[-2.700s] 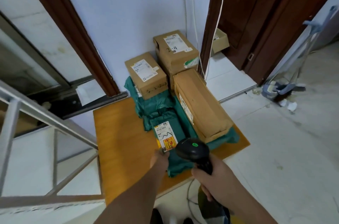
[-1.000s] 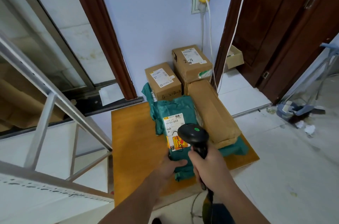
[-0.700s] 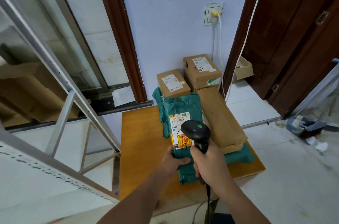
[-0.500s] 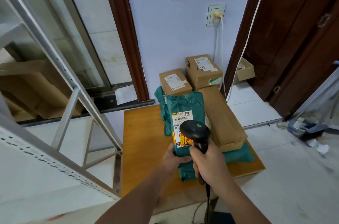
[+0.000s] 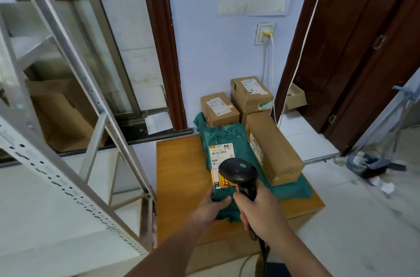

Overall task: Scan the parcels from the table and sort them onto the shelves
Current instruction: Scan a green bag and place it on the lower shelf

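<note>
Hands on parcel and scanner

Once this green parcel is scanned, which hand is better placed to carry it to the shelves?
Left. The left hand already grips the green parcel at its near end, while the right hand is wrapped around the scanner handle and likely has no free grip.

Both forearms are bare to the frame's edge, no sleeves showing; the left hand and right hand wear no gloves.
</note>
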Available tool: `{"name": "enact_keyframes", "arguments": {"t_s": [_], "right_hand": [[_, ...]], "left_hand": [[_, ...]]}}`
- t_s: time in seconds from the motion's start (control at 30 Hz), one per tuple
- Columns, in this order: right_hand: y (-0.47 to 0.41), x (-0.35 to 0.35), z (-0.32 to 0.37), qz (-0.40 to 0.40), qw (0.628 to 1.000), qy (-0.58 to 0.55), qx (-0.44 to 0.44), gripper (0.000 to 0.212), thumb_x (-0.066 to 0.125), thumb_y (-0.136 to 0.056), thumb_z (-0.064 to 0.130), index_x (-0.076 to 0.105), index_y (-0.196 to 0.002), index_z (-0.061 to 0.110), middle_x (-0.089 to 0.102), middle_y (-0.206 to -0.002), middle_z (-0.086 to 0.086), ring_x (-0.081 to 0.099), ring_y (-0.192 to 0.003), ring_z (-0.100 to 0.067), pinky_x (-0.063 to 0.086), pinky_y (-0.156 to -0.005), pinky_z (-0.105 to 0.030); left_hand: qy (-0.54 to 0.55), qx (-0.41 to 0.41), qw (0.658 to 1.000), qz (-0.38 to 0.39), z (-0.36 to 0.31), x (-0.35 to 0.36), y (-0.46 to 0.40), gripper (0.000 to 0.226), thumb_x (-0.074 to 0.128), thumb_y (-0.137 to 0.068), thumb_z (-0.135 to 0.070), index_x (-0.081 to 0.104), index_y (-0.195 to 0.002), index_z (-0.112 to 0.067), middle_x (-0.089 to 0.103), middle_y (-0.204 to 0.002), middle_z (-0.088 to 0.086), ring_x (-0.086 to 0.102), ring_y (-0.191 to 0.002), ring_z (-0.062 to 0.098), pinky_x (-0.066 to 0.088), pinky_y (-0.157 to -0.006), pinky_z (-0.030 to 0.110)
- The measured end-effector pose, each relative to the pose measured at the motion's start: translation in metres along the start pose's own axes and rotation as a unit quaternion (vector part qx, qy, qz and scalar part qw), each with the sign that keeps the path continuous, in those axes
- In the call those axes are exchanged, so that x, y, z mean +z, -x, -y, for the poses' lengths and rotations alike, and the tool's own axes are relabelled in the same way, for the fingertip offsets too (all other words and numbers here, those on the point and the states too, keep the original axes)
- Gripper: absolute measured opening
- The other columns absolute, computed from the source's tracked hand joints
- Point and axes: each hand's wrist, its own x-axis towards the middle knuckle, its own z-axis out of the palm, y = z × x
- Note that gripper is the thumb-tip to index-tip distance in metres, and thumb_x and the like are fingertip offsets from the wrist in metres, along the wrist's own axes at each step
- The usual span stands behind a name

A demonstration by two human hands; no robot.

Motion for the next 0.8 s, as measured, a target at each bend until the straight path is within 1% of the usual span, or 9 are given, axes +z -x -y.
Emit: {"name": "enact_keyframes", "arguments": {"t_s": [0.1,0.17,0.23,0.3,0.4,0.53,0.6,0.7,0.8], "right_hand": [[0.021,0.015,0.007,0.017,1.0,0.005,0.007,0.006,0.06,-0.094,0.013,0.054,-0.092,0.013,0.046,-0.05,-0.001,0.048,-0.042,-0.019,0.042,-0.045,-0.032],[0.036,0.028,0.012,0.04,0.999,0.008,0.007,0.007,0.061,-0.095,0.016,0.054,-0.093,0.016,0.047,-0.048,0.002,0.047,-0.041,-0.016,0.042,-0.044,-0.031],[0.051,0.044,0.015,0.056,0.998,0.018,0.002,0.008,0.062,-0.094,0.017,0.054,-0.091,0.019,0.049,-0.045,0.003,0.047,-0.039,-0.014,0.042,-0.044,-0.028],[0.063,0.059,0.015,0.077,0.996,0.04,-0.008,0.009,0.063,-0.093,0.018,0.055,-0.091,0.023,0.052,-0.046,0.004,0.05,-0.041,-0.012,0.044,-0.048,-0.027],[0.078,0.082,0.013,0.118,0.991,0.057,-0.018,0.015,0.062,-0.09,0.024,0.054,-0.095,0.036,0.055,-0.053,0.005,0.053,-0.045,-0.012,0.046,-0.052,-0.032],[0.092,0.11,0.018,0.208,0.975,0.063,-0.039,0.018,0.061,-0.095,0.021,0.053,-0.1,0.036,0.052,-0.051,0.0,0.051,-0.042,-0.016,0.044,-0.048,-0.031],[0.099,0.123,0.024,0.25,0.964,0.072,-0.059,0.019,0.06,-0.097,0.019,0.052,-0.101,0.036,0.051,-0.051,-0.001,0.05,-0.041,-0.015,0.044,-0.048,-0.031],[0.111,0.145,0.03,0.308,0.946,0.07,-0.07,0.017,0.06,-0.097,0.014,0.053,-0.098,0.029,0.048,-0.05,0.003,0.047,-0.04,-0.012,0.042,-0.047,-0.03],[0.125,0.174,0.033,0.357,0.926,0.094,-0.084,0.011,0.063,-0.096,0.014,0.056,-0.096,0.023,0.05,-0.049,0.007,0.048,-0.04,-0.004,0.04,-0.05,-0.028]], "left_hand": [[0.04,-0.008,0.999,0.005,0.007,-0.014,0.027,0.076,0.092,-0.074,-0.024,0.052,-0.139,-0.02,0.073,-0.125,0.016,0.07,-0.115,0.04,0.053,-0.1,0.064],[0.054,-0.01,0.998,0.01,0.016,-0.027,0.047,0.064,0.085,-0.085,-0.016,0.051,-0.139,-0.02,0.072,-0.126,0.016,0.069,-0.116,0.039,0.053,-0.102,0.061],[0.075,-0.013,0.997,-0.005,0.028,-0.045,0.07,0.053,0.078,-0.091,-0.009,0.052,-0.137,-0.019,0.073,-0.125,0.016,0.071,-0.114,0.037,0.057,-0.098,0.056],[0.087,-0.007,0.996,-0.012,0.04,-0.065,0.096,0.056,0.079,-0.09,-0.011,0.051,-0.139,-0.018,0.072,-0.127,0.016,0.07,-0.115,0.036,0.058,-0.096,0.054],[0.086,-0.002,0.996,-0.033,0.06,-0.1,0.137,0.069,0.084,-0.085,-0.022,0.048,-0.145,-0.021,0.071,-0.131,0.012,0.069,-0.118,0.035,0.058,-0.095,0.052],[0.103,0.004,0.99,-0.095,0.085,-0.135,0.194,0.062,0.077,-0.092,-0.016,0.047,-0.146,-0.026,0.071,-0.132,0.009,0.068,-0.12,0.033,0.052,-0.105,0.058],[0.121,0.015,0.984,-0.129,0.096,-0.145,0.225,0.062,0.077,-0.092,-0.015,0.047,-0.145,-0.025,0.071,-0.131,0.01,0.069,-0.12,0.034,0.052,-0.106,0.058],[0.174,0.037,0.964,-0.2,0.113,-0.158,0.271,0.059,0.075,-0.091,-0.012,0.048,-0.142,-0.021,0.073,-0.127,0.011,0.07,-0.116,0.036,0.053,-0.104,0.056],[0.221,0.071,0.939,-0.252,0.128,-0.17,0.314,0.065,0.08,-0.088,-0.014,0.047,-0.143,-0.021,0.071,-0.131,0.013,0.069,-0.119,0.038,0.052,-0.105,0.058]]}}
